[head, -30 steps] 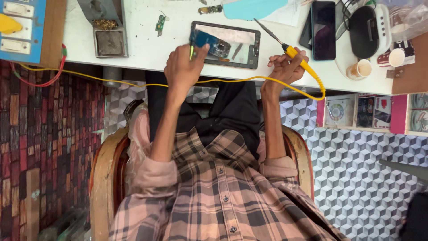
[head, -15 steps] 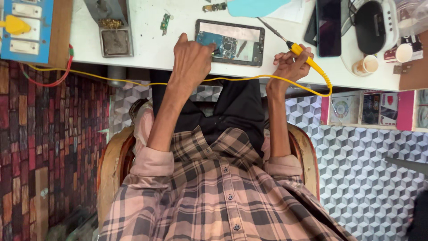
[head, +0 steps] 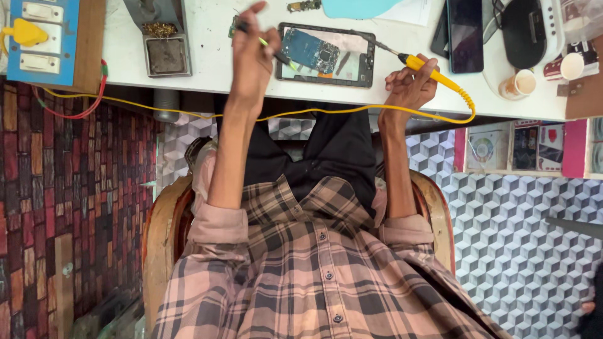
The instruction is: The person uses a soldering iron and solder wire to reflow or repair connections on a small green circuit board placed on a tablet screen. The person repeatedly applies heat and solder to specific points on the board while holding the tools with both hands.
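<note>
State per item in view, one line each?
opened phone: back off, blue circuit board exposed, flat on the bench
soldering iron: held in right hand, tip at the phone's edge
tweezers: pinched in left hand
dark phone: screen off

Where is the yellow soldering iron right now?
In the head view the yellow soldering iron is in the right hand, at the white table's near edge, its tip reaching toward the opened phone beside it.
</note>
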